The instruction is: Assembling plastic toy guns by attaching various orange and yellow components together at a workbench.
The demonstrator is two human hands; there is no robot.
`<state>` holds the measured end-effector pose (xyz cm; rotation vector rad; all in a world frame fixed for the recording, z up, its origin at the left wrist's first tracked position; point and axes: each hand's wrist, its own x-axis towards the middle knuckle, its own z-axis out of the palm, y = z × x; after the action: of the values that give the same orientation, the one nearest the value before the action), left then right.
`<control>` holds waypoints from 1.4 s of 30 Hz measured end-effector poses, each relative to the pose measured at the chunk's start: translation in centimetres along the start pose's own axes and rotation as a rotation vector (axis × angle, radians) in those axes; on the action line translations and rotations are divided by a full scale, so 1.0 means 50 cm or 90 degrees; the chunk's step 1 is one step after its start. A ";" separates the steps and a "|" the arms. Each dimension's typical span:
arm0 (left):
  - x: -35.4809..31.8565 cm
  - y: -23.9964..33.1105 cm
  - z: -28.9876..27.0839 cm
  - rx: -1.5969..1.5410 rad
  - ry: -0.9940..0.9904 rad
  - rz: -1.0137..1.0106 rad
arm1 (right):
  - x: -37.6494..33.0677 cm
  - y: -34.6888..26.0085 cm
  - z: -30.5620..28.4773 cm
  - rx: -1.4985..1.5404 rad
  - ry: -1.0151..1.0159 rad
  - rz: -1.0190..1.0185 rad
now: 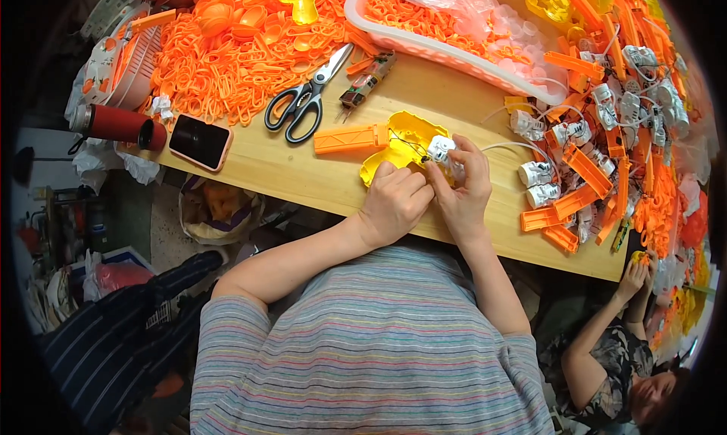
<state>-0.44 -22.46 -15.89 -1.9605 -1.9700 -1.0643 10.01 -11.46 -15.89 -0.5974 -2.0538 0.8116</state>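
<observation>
A yellow plastic shell [413, 124] lies on the wooden table in front of me, partly covered by my fingers. My right hand [466, 183] grips a small white plastic unit [440, 147] at the shell's right side, thumb and fingers closed around it. Close beside it, my left hand [395, 202] is curled with its fingertips pressed down at the shell's near edge; whatever is in them is hidden. An orange rectangular case [350, 140] rests left of the shell, and a thin dark wire runs from it toward the white unit.
Black-handled scissors [307, 102], a slim tool [368, 79], a phone [200, 142] and a red flask [113, 126] lie leftward. Orange parts [219, 64] heap behind, beside a pink basket [454, 54]. Wired white units [538, 183] pile at right. Another person's hand [633, 276] works lower right.
</observation>
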 end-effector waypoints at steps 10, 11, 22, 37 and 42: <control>0.065 -0.057 -0.069 -0.048 0.035 -0.048 | 0.008 0.023 -0.014 -0.017 -0.034 -0.054; 0.070 -0.075 -0.060 -0.013 0.043 -0.023 | 0.008 0.023 -0.013 -0.022 -0.035 -0.060; 0.118 -0.099 -0.052 -0.123 -0.134 -0.098 | 0.011 0.023 -0.014 -0.043 -0.035 -0.098; 0.195 -0.086 -0.050 0.020 -0.368 -0.225 | -0.001 0.042 -0.003 0.003 0.005 -0.044; 0.171 -0.086 -0.039 0.030 -0.314 -0.235 | 0.003 0.031 -0.013 -0.012 -0.015 -0.077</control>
<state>-6.19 -16.22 -11.09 -2.0268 -2.6634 -0.6182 10.66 -10.09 -16.61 -0.4711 -2.0994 0.7333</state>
